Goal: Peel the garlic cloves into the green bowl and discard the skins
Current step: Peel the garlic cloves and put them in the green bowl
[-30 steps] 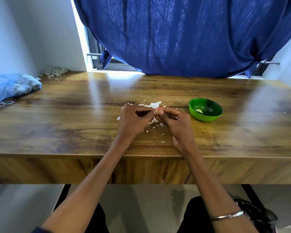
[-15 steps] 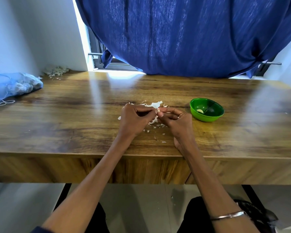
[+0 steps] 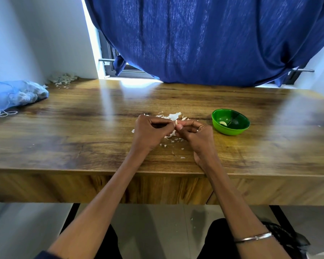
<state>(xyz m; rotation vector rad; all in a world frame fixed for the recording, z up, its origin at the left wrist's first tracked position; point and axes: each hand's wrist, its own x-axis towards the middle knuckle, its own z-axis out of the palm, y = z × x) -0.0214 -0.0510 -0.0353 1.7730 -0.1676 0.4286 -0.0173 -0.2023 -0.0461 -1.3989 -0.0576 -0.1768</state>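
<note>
My left hand (image 3: 150,132) and my right hand (image 3: 195,135) meet fingertip to fingertip over the middle of the wooden table (image 3: 82,131). Between them they pinch a small garlic clove (image 3: 176,123), mostly hidden by the fingers. White garlic skins (image 3: 173,116) lie scattered on the wood behind and under the hands. The green bowl (image 3: 239,128) stands just right of my right hand, with one peeled clove (image 3: 223,123) inside.
A blue mesh bag (image 3: 15,94) with pale lumps inside lies at the table's far left. A heap of dry skins (image 3: 63,79) sits in the back left corner. A dark blue curtain (image 3: 204,40) hangs behind the table.
Both hands stay together at the same spot, their fingers shifting slightly on the clove. The view has tilted a little.
</note>
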